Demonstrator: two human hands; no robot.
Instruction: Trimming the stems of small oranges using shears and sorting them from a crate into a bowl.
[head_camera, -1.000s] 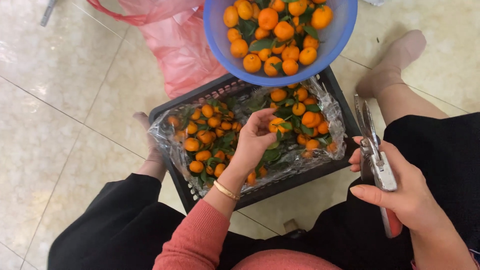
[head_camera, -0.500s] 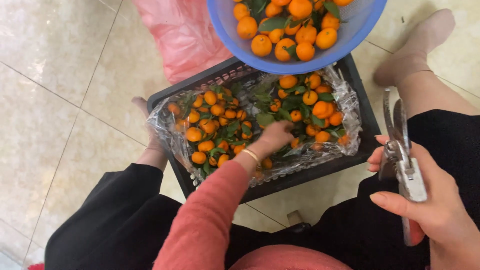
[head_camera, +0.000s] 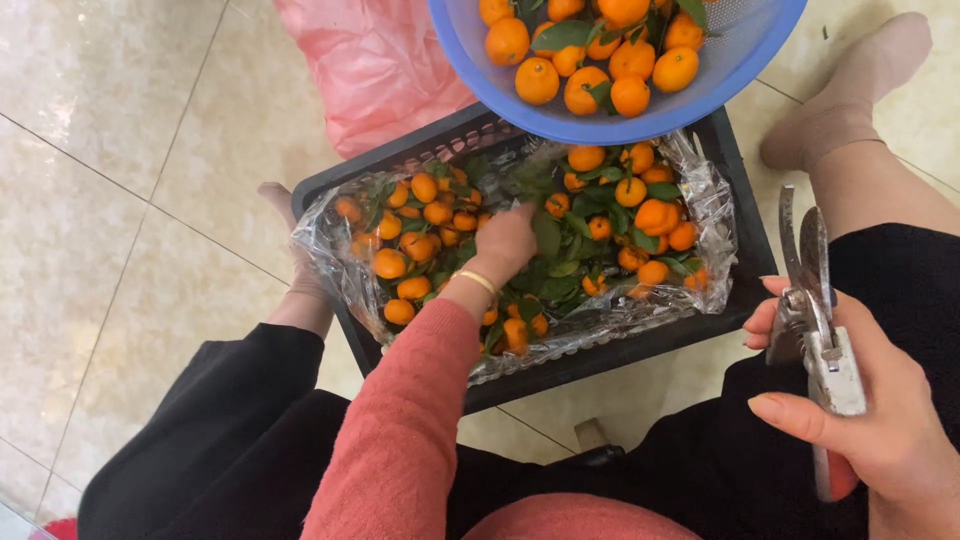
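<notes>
The left arm wears a coral-red knit sleeve (head_camera: 405, 430), ribbed and snug at the cuff, with a thin gold bangle (head_camera: 476, 281) at the wrist. The right hand (head_camera: 880, 420) is bare, nails plain. Both legs are in black trousers (head_camera: 210, 440). Beige socks (head_camera: 850, 95) cover the feet.

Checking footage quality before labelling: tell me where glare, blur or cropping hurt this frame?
Head view: soft glare on the plastic liner and glossy floor tiles; left hand slightly blurred among the oranges; shears sharp in the right hand; blue basket cropped at top.
</notes>
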